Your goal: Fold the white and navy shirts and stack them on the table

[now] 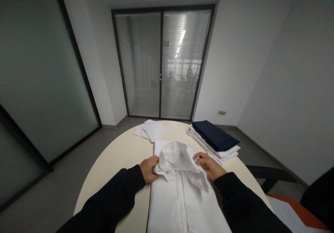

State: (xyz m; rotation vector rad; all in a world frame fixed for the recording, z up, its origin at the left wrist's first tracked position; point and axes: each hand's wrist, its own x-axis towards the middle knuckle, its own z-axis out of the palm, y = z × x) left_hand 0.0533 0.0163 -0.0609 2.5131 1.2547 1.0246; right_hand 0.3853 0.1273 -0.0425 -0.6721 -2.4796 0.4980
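Note:
A white shirt (167,198) lies lengthwise on the round table (117,163), its collar end pointing away from me and its front placket running toward me. The collar (177,153) stands up in loose, rumpled folds. My left hand (149,168) is closed on the cloth at the collar's left side. At the right side, my right hand (208,165) has bent fingers pinching the edge of the shirt by the collar. Both fingertips are partly hidden by the fabric. Dark sleeves cover my forearms.
Behind the shirt lies crumpled white cloth (151,130). A stack of folded white cloth (227,155) with a navy folded piece (215,135) on top sits at the right edge. A dark chair part (271,173) and an orange item (308,219) with paper are lower right.

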